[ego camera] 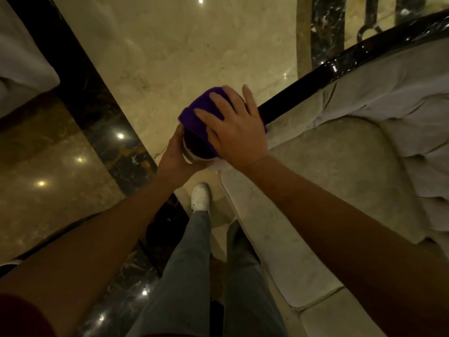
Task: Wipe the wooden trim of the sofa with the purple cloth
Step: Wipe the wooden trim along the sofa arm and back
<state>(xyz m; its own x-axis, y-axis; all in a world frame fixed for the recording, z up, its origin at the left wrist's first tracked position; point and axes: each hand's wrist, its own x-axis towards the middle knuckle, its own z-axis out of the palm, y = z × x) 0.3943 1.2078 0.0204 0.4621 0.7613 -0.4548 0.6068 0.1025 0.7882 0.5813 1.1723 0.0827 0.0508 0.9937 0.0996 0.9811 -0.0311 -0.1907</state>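
Observation:
The purple cloth lies draped over the rounded front end of the sofa's dark glossy wooden trim. My right hand presses flat on the cloth, fingers spread and pointing away from me. My left hand cups the end of the trim from the left and below, touching the cloth's edge. The trim curves away to the upper right along the sofa's arm. The cloth hides the top of the trim's end.
The pale cushioned sofa fills the right side. Polished marble floor with a dark inlaid band spreads ahead and left. My legs in grey trousers and a white shoe stand beside the sofa's front. Another pale seat is at the upper left.

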